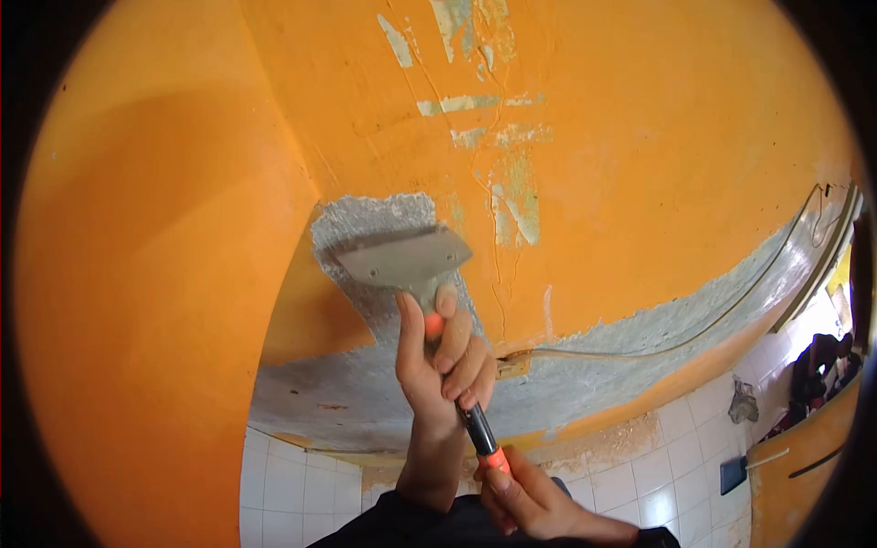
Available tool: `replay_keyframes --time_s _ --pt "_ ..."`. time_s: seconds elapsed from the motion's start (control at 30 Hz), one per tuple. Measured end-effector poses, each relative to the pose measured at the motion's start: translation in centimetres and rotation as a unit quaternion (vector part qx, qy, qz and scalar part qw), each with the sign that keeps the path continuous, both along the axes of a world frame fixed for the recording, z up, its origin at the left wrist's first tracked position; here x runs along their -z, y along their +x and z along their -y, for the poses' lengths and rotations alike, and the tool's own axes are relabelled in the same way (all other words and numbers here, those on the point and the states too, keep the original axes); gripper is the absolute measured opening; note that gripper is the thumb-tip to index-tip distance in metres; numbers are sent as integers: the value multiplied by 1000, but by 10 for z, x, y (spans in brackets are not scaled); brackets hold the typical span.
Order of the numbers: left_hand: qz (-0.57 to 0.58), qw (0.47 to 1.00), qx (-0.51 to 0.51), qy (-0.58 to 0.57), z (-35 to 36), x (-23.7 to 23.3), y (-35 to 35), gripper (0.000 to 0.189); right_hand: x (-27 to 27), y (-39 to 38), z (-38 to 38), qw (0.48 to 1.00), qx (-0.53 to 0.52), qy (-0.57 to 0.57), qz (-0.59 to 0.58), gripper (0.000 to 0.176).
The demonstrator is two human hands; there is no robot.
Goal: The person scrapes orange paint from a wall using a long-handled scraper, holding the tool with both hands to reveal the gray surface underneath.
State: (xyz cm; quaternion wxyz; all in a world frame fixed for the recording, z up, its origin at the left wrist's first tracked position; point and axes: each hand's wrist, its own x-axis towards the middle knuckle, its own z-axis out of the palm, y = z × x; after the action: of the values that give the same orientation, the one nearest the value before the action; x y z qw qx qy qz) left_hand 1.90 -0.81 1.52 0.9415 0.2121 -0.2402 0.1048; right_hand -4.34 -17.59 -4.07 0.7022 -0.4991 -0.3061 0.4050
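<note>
scraper [408, 258] juts above left hand [443, 361] clasping its shaft; right hand [530, 498] grips its lower end

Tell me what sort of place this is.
Probably a room under renovation: the orange wall has bare grey areas, a wide scraper is held near it, and a cable runs across.

Room under renovation: orange wall [639, 210] partly stripped.

White tiled floor [636, 470]; on it, crumpled grey bag [743, 401], brownish debris [610, 445]
</note>
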Motion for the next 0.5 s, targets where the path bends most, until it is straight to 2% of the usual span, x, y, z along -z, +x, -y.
replay_keyframes --time_s 0.13,0.23,0.3,0.4,0.5 --pt "-14 1000 -14 5 1 3 -6 43 -4 -2 0 1000 -3 12 3 34" --pt "0 1000 1 -7 2 0 -3 43 -5 0 1 998 -1 -38 -54 34" --pt "-1 1000 -18 2 1 -3 -4 43 -4 6 -3 1000 -13 22 17 34" --pt "-3 1000 -15 12 0 -4 -4 42 -2 -1 2 1000 -2 16 -25 34" --pt "10 1000 3 6 -1 -3 0 41 -17 2 1 999 42 30 -1 32"
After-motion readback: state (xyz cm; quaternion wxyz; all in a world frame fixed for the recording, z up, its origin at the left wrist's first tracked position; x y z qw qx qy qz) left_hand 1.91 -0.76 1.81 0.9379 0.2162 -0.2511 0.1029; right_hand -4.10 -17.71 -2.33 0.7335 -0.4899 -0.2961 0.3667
